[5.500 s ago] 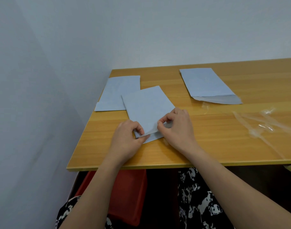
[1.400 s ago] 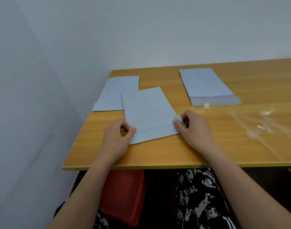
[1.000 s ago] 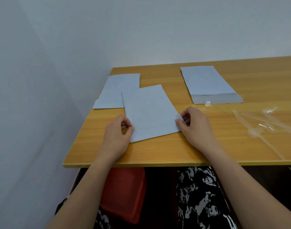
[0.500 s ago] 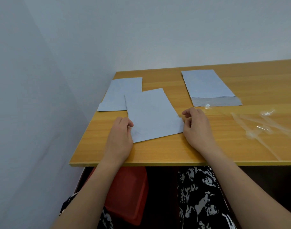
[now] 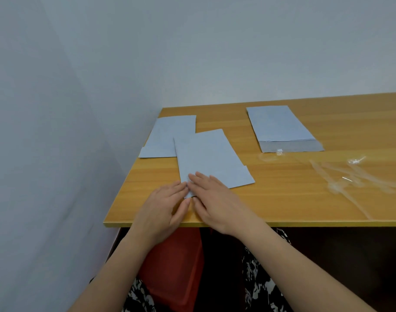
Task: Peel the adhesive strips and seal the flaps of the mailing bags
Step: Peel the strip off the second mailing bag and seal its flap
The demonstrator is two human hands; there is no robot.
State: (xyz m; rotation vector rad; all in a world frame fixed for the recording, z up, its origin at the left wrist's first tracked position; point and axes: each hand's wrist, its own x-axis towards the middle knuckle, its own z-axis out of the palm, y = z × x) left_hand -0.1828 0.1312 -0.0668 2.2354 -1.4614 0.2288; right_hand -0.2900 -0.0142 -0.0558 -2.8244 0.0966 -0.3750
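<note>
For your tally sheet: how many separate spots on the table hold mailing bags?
3: one under both hands, one behind it at the far left, a stack at the back right, where more bags may be hidden.

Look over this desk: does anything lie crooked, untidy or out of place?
Yes. The mailing bag under both hands lies askew, overlapping the sealed bag behind it, and its folded flap juts past its right edge. Peeled clear strips lie loose and tangled on the table at right. The stack sits tidy.
</note>
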